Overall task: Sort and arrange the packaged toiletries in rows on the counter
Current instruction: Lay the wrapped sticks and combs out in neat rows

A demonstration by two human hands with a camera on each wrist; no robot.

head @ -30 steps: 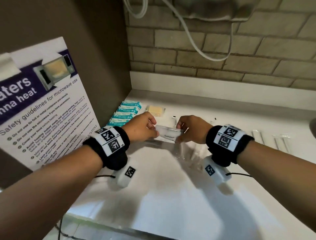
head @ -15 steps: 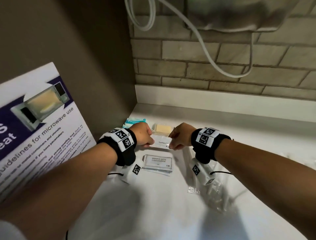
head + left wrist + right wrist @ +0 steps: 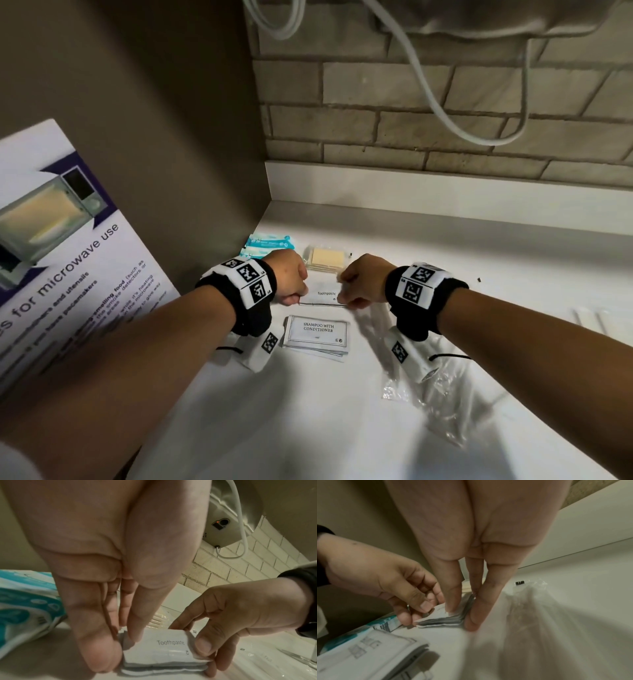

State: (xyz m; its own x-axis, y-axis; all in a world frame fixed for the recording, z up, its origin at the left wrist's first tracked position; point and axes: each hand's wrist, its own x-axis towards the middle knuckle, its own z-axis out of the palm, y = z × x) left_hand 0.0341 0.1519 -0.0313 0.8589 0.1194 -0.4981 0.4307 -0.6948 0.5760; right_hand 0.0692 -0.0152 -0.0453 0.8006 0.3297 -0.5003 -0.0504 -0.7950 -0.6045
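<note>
Nearest, below the right hand [image 3: 364, 279], a crumpled clear plastic bag [image 3: 442, 397] lies on the counter [image 3: 308, 428], seemingly emptied of most packets. Just short of both hands sits a squared stack of shampoo sachets [image 3: 317, 334], apparently already sorted. Between the hands is the stack of toothpaste sachets [image 3: 164, 651]: the left hand [image 3: 289, 275] pinches its left end with thumb and fingers, the right hand pinches the opposite end likewise, and the stack rests low on the counter, its edges being evened up. Just beyond the hands lies a clear pack with a tan pad [image 3: 325, 258], and beyond the left hand, toward the corner wall, a few teal packets [image 3: 269, 243] overlap in a short line. Far off past the right wrist, some slim white wrapped items [image 3: 592, 320] lie apart, too blurred to name. By this layout, most kinds look grouped; setting down the toothpaste pile and lining up the outliers seems to remain.
</note>
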